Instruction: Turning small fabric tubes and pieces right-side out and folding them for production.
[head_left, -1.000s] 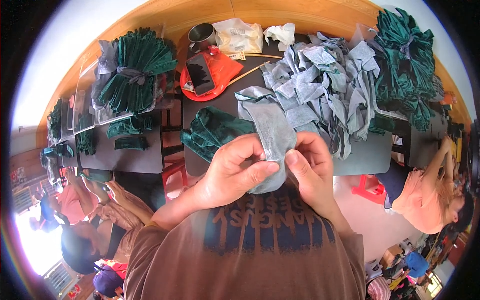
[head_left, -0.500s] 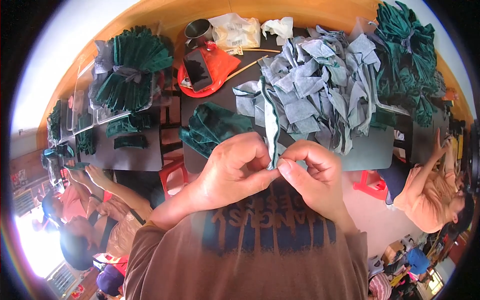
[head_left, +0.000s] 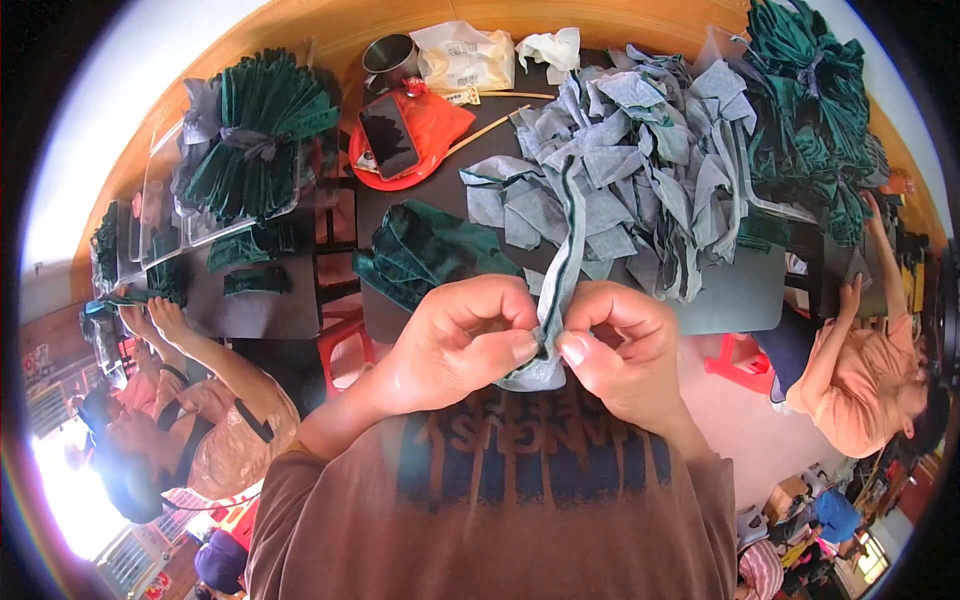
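Between my two hands a narrow fabric piece [head_left: 568, 250], pale grey with a dark green edge, stands up toward the table's far side. My left hand [head_left: 470, 338] pinches its near end with thumb and forefinger. My right hand [head_left: 618, 342] grips the same end from the other side, thumb on the cloth. A grey flap of it hangs below the fingertips. Just beyond my left hand lies folded dark green velvet [head_left: 430, 250]. A large loose pile of grey-backed fabric pieces [head_left: 620, 150] covers the table behind my right hand.
At the back left, a red plate [head_left: 385, 182] holds a phone [head_left: 389, 137], near a metal mug [head_left: 390, 60], a packet [head_left: 463, 55] and sticks [head_left: 480, 132]. Tied green velvet bundles [head_left: 262, 135] stand left and right [head_left: 808, 100]. People work at both sides.
The fabric piece has turned, showing more of its grey face, with a flap now below my fingers. My left fingertips have shifted slightly away from the right ones.
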